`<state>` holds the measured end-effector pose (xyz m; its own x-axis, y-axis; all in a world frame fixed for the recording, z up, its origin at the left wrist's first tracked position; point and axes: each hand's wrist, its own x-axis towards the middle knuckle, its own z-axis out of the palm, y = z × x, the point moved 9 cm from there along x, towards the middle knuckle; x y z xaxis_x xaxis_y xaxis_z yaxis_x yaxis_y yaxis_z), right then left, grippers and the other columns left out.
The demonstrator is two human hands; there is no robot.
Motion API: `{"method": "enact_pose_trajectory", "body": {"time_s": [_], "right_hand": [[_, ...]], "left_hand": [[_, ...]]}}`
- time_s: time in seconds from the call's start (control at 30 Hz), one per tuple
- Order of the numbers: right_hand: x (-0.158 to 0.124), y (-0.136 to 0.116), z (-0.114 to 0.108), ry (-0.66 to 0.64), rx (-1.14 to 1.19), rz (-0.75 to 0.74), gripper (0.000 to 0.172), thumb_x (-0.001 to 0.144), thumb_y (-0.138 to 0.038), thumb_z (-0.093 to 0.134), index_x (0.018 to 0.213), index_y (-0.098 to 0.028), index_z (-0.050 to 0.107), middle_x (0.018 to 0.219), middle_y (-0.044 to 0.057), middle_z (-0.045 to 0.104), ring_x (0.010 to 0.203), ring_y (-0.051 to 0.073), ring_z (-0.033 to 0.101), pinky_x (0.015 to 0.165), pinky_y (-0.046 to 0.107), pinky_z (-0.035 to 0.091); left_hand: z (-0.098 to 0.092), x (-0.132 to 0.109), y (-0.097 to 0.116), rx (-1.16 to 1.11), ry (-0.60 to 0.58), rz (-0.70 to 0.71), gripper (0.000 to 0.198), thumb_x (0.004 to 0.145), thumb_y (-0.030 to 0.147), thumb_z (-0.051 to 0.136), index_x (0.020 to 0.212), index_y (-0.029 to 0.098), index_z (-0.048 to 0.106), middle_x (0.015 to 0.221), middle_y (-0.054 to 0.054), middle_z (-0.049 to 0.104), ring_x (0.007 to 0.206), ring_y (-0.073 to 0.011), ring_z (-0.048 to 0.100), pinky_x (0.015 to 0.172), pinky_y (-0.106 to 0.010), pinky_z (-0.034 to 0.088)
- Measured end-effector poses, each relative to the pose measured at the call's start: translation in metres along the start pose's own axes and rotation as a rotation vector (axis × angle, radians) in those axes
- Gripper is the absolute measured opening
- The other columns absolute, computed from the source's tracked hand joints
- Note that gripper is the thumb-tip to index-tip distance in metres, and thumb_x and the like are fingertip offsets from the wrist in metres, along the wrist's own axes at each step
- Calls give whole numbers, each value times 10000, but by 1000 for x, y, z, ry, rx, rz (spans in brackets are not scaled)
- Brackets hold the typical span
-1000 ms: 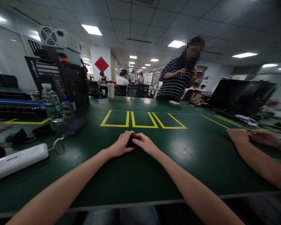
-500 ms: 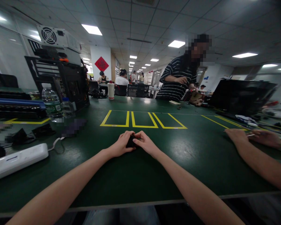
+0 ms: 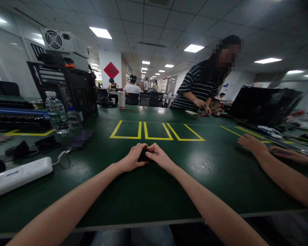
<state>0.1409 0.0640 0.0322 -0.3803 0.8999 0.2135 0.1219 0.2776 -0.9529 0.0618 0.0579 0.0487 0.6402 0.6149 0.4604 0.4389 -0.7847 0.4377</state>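
A small black object [image 3: 143, 155] sits between my two hands, low over the green table [image 3: 123, 201]; its kind cannot be made out. Around its left side curl the fingers of my left hand [image 3: 132, 158], thumb beneath. My right hand [image 3: 159, 156] pinches it from the right, with thumb and fingers near its top. Much of the object is covered by the fingers. Just beyond both hands, yellow tape outlines [image 3: 157, 138] mark three box shapes on the tabletop.
At left lie a white power strip [image 3: 20, 176], a water bottle [image 3: 55, 112] and a black computer case [image 3: 79, 90]. To the right are another person's hands [image 3: 253, 143] and a dark monitor [image 3: 261, 104]. Across the table a person in a striped shirt [image 3: 195, 83] leans over.
My hands and the black object stay almost still. The person across the table has leaned right and lowered their hands. The neighbour's near hand has shifted left and their hands have parted.
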Motion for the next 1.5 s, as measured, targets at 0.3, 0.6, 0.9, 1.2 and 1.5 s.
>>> {"method": "enact_pose_trajectory", "body": {"time_s": [0.3,0.6,0.9,1.2,1.5], "right_hand": [[1,11,-4,25,-47,85,334,705,-395,533,956,-186,461,989,46,508,905,171,518,796,376,429],[0,4,-1,-35,-13,6,319,665,-347,590,908,-198,447,933,13,503,879,153,522,790,347,431],[2,9,-4,13,-42,60,320,693,-373,554,937,-192,453,980,37,502,910,165,509,795,359,428],[-1,3,1,-74,-40,51,330,669,-325,593,934,-203,439,975,19,499,891,163,530,800,369,437],[-1,-1,-1,-11,-30,25,241,708,-349,540,880,-205,452,972,17,501,900,161,526,794,363,441]], "left_hand": [[1,0,1,11,-10,-9,545,698,251,570,1159,221,283,1092,-70,415,1034,-217,418,940,-440,281],[1,0,4,18,-12,19,530,696,246,569,1145,211,289,1099,-71,409,1044,-214,402,938,-427,282],[0,-1,3,21,3,24,539,690,246,575,1146,214,289,1100,-71,410,1046,-214,406,939,-420,280],[1,-1,3,23,-8,26,538,697,248,567,1151,215,281,1103,-72,408,1048,-213,404,935,-423,286],[1,0,3,24,-1,3,544,677,247,588,1138,215,302,1088,-67,417,1039,-216,412,941,-441,272]]}}
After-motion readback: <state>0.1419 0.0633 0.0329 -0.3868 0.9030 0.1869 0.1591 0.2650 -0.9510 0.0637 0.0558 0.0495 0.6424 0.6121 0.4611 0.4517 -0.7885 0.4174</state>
